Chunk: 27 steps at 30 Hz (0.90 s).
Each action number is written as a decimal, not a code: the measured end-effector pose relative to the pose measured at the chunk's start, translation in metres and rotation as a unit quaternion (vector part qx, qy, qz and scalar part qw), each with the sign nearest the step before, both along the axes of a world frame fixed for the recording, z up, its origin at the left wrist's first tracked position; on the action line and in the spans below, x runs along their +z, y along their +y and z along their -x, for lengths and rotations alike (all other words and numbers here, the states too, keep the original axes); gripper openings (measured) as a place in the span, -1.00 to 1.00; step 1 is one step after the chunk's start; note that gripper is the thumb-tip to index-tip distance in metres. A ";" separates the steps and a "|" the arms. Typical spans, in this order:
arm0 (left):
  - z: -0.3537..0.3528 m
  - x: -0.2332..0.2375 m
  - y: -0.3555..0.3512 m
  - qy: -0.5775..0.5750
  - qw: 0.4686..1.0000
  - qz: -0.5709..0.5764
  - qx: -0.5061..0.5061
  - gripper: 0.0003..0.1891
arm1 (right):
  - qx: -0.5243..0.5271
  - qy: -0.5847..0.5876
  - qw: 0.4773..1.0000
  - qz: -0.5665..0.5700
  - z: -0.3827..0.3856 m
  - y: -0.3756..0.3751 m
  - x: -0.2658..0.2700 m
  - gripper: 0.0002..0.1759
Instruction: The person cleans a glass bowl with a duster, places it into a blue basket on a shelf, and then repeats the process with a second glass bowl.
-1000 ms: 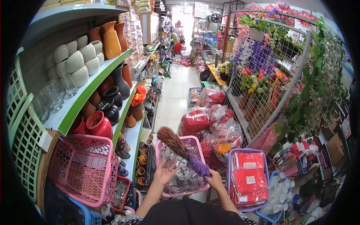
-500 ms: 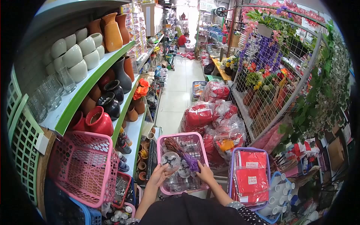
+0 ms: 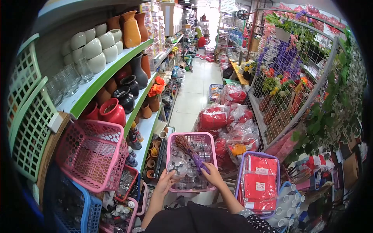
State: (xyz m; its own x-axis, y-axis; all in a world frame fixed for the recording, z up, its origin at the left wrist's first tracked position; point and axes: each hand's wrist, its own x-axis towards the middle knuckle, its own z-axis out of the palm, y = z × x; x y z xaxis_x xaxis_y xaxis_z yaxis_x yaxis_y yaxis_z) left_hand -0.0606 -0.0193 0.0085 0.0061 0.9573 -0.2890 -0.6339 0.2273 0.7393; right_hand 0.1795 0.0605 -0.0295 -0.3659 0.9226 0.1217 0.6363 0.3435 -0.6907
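In the head view, a pink plastic basket (image 3: 212,146) stands in front of me, holding several clear round containers (image 3: 191,181). My left hand (image 3: 164,182) is closed on the edge of a clear round dish (image 3: 178,166) over the basket's left side. On the right, my right hand (image 3: 213,175) has its fingers closed around the purple end of a bundle of dried stems (image 3: 185,146). The bundle's brown end slants up and left across the basket. Part of the purple end is hidden by my fingers.
Left, another pink basket (image 3: 119,155) leans beside shelves with red vases (image 3: 113,112) and white pots (image 3: 92,49). Right, a purple basket (image 3: 276,156) holds red packets (image 3: 256,191). Plastic bags (image 3: 211,118) and a wire rack (image 3: 311,77) line the aisle. A person (image 3: 202,42) is far off.
My view has turned slightly left, so the surroundings sit further right. The stem bundle and my right hand have shifted slightly up in view. Both hands keep their holds.
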 end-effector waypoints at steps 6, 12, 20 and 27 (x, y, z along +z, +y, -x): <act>-0.015 0.014 -0.042 0.050 0.998 -0.014 0.039 -0.57 | 0.092 0.288 0.916 0.262 0.035 -0.044 0.077 -0.52; -0.016 0.016 -0.097 0.084 0.991 -0.017 0.106 -0.62 | 0.165 0.320 0.872 0.331 0.065 -0.069 0.065 -0.57; 0.024 0.050 -0.205 0.136 0.940 -0.019 0.311 -0.62 | 0.369 0.282 0.803 0.373 0.155 -0.126 0.108 -0.54; 0.060 0.078 -0.304 0.192 0.868 -0.056 0.454 -0.65 | 0.536 0.242 0.710 0.388 0.240 -0.188 0.149 -0.51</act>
